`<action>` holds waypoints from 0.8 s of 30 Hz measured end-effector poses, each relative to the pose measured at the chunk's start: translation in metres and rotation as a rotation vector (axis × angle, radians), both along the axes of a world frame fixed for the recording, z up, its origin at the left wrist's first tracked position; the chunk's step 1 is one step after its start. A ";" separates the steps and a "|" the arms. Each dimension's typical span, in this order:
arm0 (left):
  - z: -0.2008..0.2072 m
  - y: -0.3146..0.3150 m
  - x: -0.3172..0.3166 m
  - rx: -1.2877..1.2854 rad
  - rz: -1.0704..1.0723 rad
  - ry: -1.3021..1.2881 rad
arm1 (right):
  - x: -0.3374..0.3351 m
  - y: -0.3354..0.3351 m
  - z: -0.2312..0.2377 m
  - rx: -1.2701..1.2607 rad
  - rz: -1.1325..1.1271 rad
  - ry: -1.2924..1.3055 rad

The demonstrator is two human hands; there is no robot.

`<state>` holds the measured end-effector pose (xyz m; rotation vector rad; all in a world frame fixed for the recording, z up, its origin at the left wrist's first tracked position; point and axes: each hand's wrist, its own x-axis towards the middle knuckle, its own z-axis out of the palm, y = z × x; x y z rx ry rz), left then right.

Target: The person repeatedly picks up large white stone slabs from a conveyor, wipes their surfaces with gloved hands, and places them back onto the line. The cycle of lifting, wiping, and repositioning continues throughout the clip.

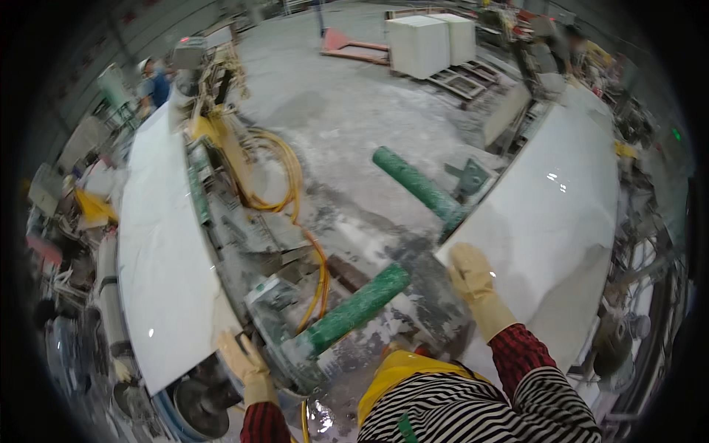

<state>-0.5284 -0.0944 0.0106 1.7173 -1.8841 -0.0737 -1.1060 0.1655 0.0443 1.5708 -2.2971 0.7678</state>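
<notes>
Both my hands wear pale yellow rubber gloves, with red-and-black checked cuffs behind them. My left hand (246, 360) is at the near right corner of a long white slab (166, 244) on the left, its fingers apart and stretched along the edge. On the right, my right hand (474, 277) grips the near left corner of a second white slab (546, 199), its fingers bent at the rim. This slab has a wet sheen and a greyer patch. Motion blur softens both gloves, and the slabs' undersides are hidden.
Two green rollers (354, 308) (417, 184) jut into the gap between the slabs. A yellow hose (292, 177) lies coiled beside the left machine. Further off stand white blocks (419, 48) on a pallet and a red pallet jack (354, 48). A person (156, 83) is at the far left.
</notes>
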 end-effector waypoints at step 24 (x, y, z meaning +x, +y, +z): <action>0.013 0.018 -0.012 0.049 0.160 -0.213 | -0.019 0.044 -0.042 -0.023 -0.022 -0.074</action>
